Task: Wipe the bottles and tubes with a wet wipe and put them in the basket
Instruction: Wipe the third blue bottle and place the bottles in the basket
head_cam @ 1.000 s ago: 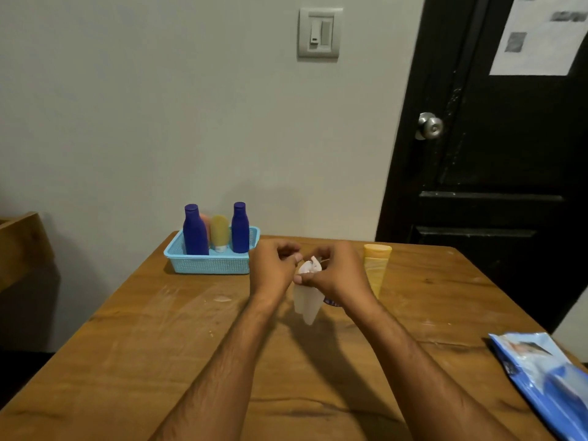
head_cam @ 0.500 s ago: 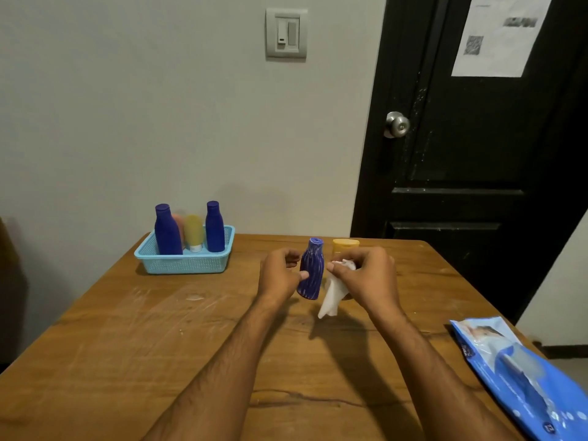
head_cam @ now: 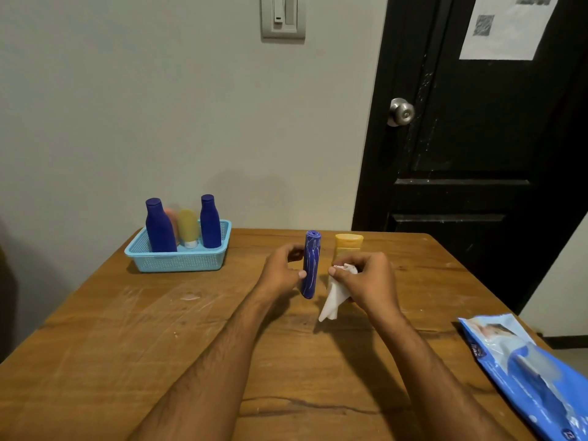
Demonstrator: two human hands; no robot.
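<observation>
At the centre of the frame the left hand (head_cam: 281, 271) grips a dark blue bottle (head_cam: 310, 265) upright above the desk (head_cam: 127, 338); thin pale streaks run down its side and its cap points up. Just right of it, the right hand (head_cam: 366, 281) pinches a crumpled white wipe (head_cam: 334, 296) that hangs down. A yellow tube (head_cam: 347, 245) stands behind that hand. At middle left, a light blue basket (head_cam: 178, 261) holds two blue bottles and two tubes.
</observation>
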